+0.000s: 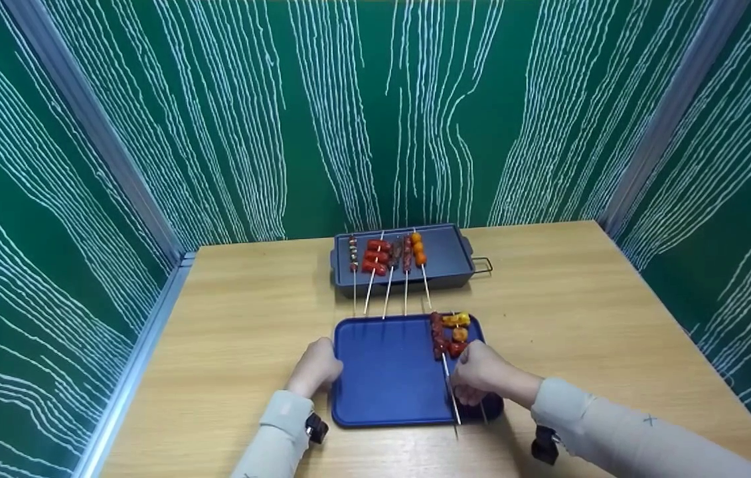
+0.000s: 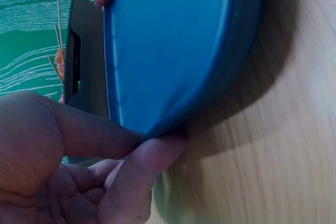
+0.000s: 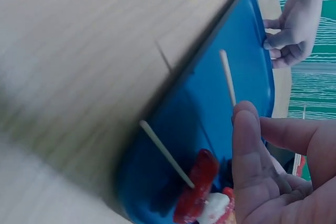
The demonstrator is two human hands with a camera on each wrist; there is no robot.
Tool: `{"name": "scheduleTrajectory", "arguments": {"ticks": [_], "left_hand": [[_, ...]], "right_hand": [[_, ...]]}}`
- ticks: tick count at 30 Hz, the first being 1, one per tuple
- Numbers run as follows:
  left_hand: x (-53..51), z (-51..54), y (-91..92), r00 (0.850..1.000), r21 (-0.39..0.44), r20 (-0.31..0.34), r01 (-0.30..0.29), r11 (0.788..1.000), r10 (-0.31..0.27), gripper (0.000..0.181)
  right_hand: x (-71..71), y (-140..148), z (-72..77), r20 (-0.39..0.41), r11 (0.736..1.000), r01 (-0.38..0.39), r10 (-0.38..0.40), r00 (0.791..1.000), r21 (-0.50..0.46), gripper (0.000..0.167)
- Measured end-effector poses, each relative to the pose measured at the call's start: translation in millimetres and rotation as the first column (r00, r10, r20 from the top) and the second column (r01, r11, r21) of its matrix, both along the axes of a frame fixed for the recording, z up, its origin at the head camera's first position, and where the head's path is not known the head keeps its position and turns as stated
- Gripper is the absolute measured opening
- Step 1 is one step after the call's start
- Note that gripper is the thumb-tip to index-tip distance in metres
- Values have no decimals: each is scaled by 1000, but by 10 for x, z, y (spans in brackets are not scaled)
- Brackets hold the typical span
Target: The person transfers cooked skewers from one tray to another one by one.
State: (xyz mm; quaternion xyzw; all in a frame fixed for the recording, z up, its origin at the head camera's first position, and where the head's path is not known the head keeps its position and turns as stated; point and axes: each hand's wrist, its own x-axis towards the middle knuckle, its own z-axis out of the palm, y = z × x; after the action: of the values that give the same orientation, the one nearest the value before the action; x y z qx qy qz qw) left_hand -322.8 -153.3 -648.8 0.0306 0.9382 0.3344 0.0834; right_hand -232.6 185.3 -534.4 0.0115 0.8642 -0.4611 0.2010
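Note:
A blue tray (image 1: 392, 372) lies on the table, and my left hand (image 1: 317, 365) pinches its left rim. In the left wrist view, the thumb and a finger of the left hand (image 2: 105, 156) meet on that rim. Over the tray's right side, my right hand (image 1: 478, 372) pinches the stick of a dark red meat skewer (image 1: 438, 335). The stick's bare end (image 3: 227, 72) sticks out past the fingertips in the right wrist view. Beside it on the tray is a mixed skewer (image 1: 459, 334) with yellow, orange and red pieces, partly hidden by the hand.
Behind the tray stands a dark grey grill pan (image 1: 445, 255) with a wire handle (image 1: 483, 265) on its right. Several skewers lie on it, among them a red sausage skewer (image 1: 376, 255) and an orange ball skewer (image 1: 419, 249), sticks pointing toward me. Green walls surround the wooden table (image 1: 587, 318).

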Motion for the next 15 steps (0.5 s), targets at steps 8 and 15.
{"name": "scheduleTrajectory", "arguments": {"ticks": [8, 15], "left_hand": [[-4, -27, -3, 1000, 22, 6, -2, 1000, 2, 14], [92, 165, 36, 999, 4, 33, -4, 1000, 4, 17]], "right_hand": [[-124, 15, 190, -8, 999, 5, -6, 1000, -31, 15], [-250, 25, 349, -62, 998, -4, 0, 998, -58, 19]]}}
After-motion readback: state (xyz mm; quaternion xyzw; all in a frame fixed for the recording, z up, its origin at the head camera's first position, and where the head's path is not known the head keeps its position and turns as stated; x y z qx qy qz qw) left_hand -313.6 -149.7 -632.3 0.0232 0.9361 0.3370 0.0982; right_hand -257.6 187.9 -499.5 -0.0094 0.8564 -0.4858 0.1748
